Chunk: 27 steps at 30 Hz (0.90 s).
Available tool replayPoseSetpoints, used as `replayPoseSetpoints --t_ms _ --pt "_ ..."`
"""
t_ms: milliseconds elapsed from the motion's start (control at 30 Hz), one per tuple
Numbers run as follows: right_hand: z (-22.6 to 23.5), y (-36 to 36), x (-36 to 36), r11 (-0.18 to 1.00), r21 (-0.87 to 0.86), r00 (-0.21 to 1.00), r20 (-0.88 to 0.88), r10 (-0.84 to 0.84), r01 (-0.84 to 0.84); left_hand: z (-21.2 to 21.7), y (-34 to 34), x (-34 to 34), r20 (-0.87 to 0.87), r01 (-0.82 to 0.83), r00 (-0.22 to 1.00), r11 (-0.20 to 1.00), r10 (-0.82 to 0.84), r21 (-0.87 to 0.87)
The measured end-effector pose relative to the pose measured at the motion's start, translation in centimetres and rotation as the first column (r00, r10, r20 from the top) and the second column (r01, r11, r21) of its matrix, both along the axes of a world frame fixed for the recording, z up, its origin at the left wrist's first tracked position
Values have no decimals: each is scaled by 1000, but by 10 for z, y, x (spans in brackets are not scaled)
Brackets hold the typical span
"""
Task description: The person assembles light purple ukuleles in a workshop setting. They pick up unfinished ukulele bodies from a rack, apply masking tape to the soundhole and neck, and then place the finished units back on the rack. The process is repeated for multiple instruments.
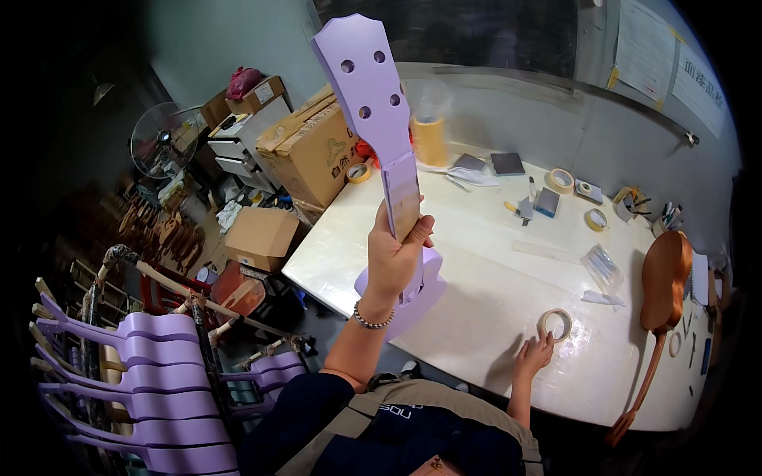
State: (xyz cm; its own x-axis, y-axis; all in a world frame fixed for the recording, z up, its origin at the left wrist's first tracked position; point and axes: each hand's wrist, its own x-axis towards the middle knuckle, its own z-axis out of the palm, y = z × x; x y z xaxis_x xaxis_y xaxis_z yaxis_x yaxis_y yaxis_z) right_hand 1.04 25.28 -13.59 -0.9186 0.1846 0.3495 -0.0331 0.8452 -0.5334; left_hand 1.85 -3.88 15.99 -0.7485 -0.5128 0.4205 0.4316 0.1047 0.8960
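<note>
A lilac ukulele (pixel 361 59) stands tilted up before me, its headstock with several peg holes at the top. My left hand (pixel 397 252) is closed round its neck, fingers behind and thumb across the front. The fingerboard face has a bare, tan stretch above my thumb; the lilac body hangs below, partly hidden by my hand and wrist. To the right, low over the white table (pixel 468 293), my right hand (pixel 536 355) has its fingertips on the near rim of a roll of masking tape (pixel 567 323). Its thumb stands a little apart from the roll.
At right lies a brown ukulele (pixel 667 278). Tape rolls (pixel 559 181), sanding blocks (pixel 547 202) and a plastic packet (pixel 602 268) are along the table. Left are cardboard boxes (pixel 309 151), a fan (pixel 164 136) and a rack of lilac ukuleles (pixel 163 377).
</note>
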Motion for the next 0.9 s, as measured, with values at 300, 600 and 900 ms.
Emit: replayPoseSetpoints --t_ms 300,600,900 --pt "-17 -5 -7 997 -45 998 -14 66 -66 -1 -12 13 -12 -88 996 996 88 -1" --pt "-45 -6 -18 966 44 956 -145 257 -253 8 -24 40 13 -146 989 989 146 3" --pt "-38 -28 -30 859 0 859 -6 512 -512 20 -48 129 -68 -424 905 901 420 -90"
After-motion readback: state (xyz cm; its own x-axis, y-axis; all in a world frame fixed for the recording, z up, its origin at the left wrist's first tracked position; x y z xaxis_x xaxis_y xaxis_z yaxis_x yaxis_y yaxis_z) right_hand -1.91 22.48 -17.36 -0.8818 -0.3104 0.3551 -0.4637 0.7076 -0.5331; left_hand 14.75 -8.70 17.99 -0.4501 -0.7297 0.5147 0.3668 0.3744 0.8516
